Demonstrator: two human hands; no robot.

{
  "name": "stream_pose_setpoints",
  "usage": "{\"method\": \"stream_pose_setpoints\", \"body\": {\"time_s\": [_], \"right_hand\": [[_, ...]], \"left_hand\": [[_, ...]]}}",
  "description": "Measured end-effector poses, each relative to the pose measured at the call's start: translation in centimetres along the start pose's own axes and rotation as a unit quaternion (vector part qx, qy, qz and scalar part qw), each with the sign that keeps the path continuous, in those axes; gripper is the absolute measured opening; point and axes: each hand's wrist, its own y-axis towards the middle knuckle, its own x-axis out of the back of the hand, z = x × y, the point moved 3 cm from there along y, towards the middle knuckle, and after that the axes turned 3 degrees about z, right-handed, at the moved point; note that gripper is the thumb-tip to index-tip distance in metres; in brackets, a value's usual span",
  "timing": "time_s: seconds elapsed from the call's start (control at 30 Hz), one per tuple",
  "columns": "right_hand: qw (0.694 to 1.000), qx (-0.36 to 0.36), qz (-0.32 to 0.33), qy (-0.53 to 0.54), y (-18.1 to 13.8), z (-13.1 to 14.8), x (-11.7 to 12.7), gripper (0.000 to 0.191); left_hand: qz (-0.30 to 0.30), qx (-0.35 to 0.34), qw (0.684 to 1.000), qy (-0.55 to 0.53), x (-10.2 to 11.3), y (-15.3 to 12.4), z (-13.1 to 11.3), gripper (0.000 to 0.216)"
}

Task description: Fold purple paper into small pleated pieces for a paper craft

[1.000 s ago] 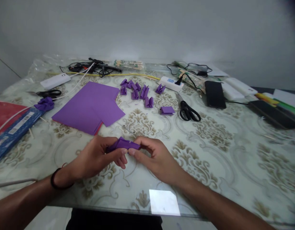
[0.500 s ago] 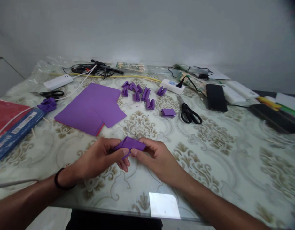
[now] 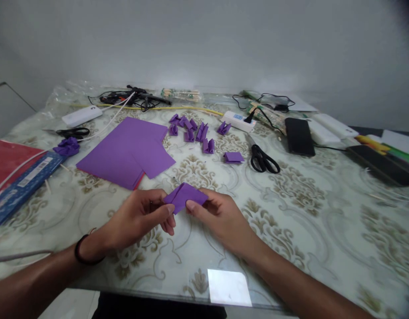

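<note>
Covering most of the view, the glass-topped table [image 3: 317,230] shows a cream damask cloth beneath. At ten o'clock from the hands lies a stack of purple paper sheets [image 3: 124,153]. At two o'clock rest black scissors [image 3: 262,160], and at twelve o'clock a cluster of small folded purple pieces [image 3: 194,130]. Near the front edge, the left hand [image 3: 136,219] and right hand [image 3: 220,219] pinch a folded purple paper [image 3: 185,196] between thumbs and fingertips, just above the tabletop.
</note>
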Motion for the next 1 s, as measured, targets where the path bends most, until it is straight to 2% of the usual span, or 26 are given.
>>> {"method": "stream_pose_setpoints", "body": {"time_s": [0.13,0.37,0.77,1.0], "right_hand": [[1.000,0.004,-0.023,-0.005,0.1,0.0,0.5,0.021],[1.000,0.018,-0.008,0.005,-0.2,-0.1,0.2,0.018],[0.998,0.031,-0.043,-0.035,-0.3,0.3,0.3,0.018],[0.998,0.036,-0.010,-0.047,-0.5,0.4,-0.5,0.023]], "left_hand": [[0.002,-0.017,1.000,-0.004,0.2,0.0,-0.5,0.023],[0.008,-0.004,1.000,-0.007,-0.1,0.1,0.0,0.026],[-0.003,0.001,0.999,-0.048,-0.2,0.2,0.3,0.020],[-0.001,0.004,1.000,-0.026,-0.2,0.4,0.5,0.020]]}}
